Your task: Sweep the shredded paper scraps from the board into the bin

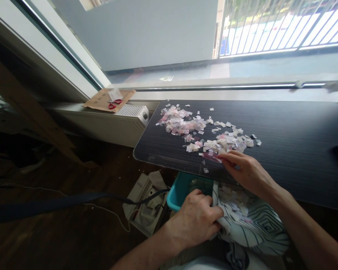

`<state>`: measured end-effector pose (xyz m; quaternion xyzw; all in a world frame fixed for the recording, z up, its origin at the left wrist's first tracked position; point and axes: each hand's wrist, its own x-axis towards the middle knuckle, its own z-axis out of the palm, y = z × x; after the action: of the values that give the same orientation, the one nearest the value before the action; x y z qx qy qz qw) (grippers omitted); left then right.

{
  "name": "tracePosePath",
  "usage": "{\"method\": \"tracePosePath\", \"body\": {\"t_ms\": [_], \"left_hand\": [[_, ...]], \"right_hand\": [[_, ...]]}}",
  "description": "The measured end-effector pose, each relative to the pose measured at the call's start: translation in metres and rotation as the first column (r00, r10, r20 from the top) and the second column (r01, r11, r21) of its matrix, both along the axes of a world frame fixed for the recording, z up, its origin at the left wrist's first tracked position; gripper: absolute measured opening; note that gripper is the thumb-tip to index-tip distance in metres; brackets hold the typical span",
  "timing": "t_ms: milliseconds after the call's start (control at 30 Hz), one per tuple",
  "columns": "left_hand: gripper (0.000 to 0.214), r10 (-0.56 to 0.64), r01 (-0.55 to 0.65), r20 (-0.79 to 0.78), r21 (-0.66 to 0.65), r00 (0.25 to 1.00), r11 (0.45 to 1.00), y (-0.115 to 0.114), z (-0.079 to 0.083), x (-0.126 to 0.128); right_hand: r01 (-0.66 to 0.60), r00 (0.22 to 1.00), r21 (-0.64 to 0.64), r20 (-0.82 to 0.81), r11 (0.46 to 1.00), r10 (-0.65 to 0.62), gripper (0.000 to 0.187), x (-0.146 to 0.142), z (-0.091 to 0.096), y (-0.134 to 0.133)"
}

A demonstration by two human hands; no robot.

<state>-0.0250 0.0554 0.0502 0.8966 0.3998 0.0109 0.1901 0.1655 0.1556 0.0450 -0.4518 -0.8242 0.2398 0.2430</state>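
Note:
My right hand (246, 170) reaches over the dark table's near edge, its fingers closed on a pink translucent flat piece (211, 156) that lies low against the tabletop. Just beyond it is a loose pile of small pale paper-like pieces (228, 141). A second pile (180, 122), partly pinkish, spreads farther back to the left. Below the table edge, my left hand (197, 217) is closed on the rim of a white cloth with dark lines (259, 228). More of the small pieces (235, 200) lie in the cloth's hollow.
A turquoise bin (173, 197) stands under the dark table's (293, 150) front edge, left of the cloth. On the floor is an open box with cables (149, 210). Red-handled scissors (115, 103) and a brown envelope (98, 100) lie beside a radiator (132, 112) under the window.

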Motion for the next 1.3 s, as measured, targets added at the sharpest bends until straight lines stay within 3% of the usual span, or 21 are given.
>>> {"method": "tracePosePath", "body": {"t_ms": [133, 300, 467, 633, 767, 933, 1033, 1167, 1300], "left_hand": [[0.014, -0.001, 0.001, -0.001, 0.001, 1.000, 1.000, 0.000, 0.001, 0.001], [0.015, -0.004, 0.004, 0.006, 0.003, 1.000, 1.000, 0.002, 0.000, 0.003], [0.015, -0.004, 0.003, 0.020, 0.014, 1.000, 1.000, 0.002, -0.001, 0.004], [0.014, 0.000, 0.000, 0.019, 0.020, 1.000, 1.000, 0.002, 0.000, 0.005], [0.012, 0.012, -0.013, 0.012, 0.022, 1.000, 1.000, 0.000, 0.000, 0.003], [0.012, 0.026, -0.026, -0.001, 0.030, 1.000, 0.999, -0.002, -0.002, -0.005], [0.011, 0.065, -0.064, -0.022, 0.033, 0.998, 0.997, -0.004, -0.003, -0.012], [0.009, 0.130, -0.130, -0.019, 0.008, 0.991, 0.991, -0.008, -0.004, -0.023], [0.010, 0.190, -0.190, -0.019, -0.012, 0.982, 0.982, -0.011, -0.006, -0.032]], "right_hand": [[-0.073, 0.997, -0.056, -0.023, 0.996, 0.072, 0.026, 0.006, -0.005, -0.006], [-0.009, 0.997, -0.061, -0.081, 0.998, 0.004, 0.026, 0.011, -0.011, -0.017], [-0.122, 0.986, -0.115, -0.131, 0.986, 0.107, 0.024, 0.010, -0.010, -0.030], [-0.041, 0.991, -0.116, -0.129, 0.992, 0.025, 0.025, 0.016, -0.010, -0.034], [-0.135, 0.987, -0.148, -0.103, 0.980, 0.121, 0.025, 0.013, -0.002, -0.035], [-0.010, 0.997, 0.026, -0.079, 1.000, 0.012, 0.026, -0.002, 0.003, -0.009], [-0.025, 1.000, 0.105, 0.001, 0.994, 0.025, 0.027, -0.008, 0.002, 0.008], [-0.076, 0.994, 0.133, 0.084, 0.988, 0.065, 0.026, -0.001, 0.004, 0.010], [0.004, 0.996, 0.190, 0.086, 0.982, -0.020, 0.026, 0.008, 0.007, 0.010]]}}
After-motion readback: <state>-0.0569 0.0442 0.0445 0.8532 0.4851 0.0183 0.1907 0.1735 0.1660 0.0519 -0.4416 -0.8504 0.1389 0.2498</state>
